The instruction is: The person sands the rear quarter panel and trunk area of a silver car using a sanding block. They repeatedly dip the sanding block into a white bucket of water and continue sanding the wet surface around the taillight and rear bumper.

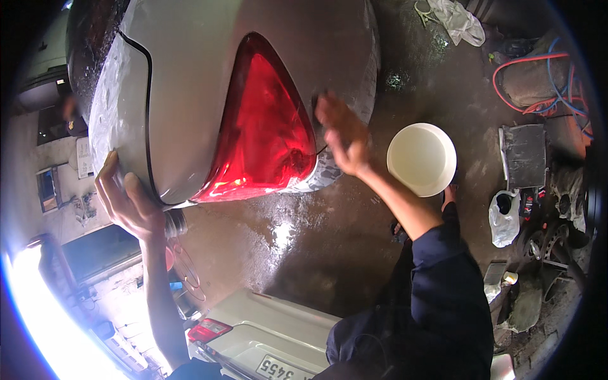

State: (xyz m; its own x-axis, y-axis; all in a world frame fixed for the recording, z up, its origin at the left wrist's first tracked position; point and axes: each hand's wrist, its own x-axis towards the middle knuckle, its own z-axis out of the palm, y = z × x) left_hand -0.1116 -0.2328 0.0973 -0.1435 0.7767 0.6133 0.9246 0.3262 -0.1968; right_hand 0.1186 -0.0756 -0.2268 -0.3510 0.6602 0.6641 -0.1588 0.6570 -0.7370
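A grey car's rear corner [183, 82] fills the upper left, with a red tail light [259, 126] set in it. My left hand [130, 199] lies against the panel's lower left edge, fingers stretched out and apart, holding nothing. Right of the tail light, my right hand [345, 136] is at the car's side surface, smeared by motion. A small dark patch shows at its fingertips; whether it is something held I cannot make out. Patchy, whitish grey areas show on the bodywork beside the dark seam and below the tail light.
A white bucket [422, 159] stands on the wet floor [278, 234] right of my right forearm. Behind it lie red and blue hoses [532, 104], a dark panel [524, 155] and a white plastic bag [505, 218]. A second, light-coloured car [272, 323] is at the bottom. A bright lamp [38, 297] glares lower left.
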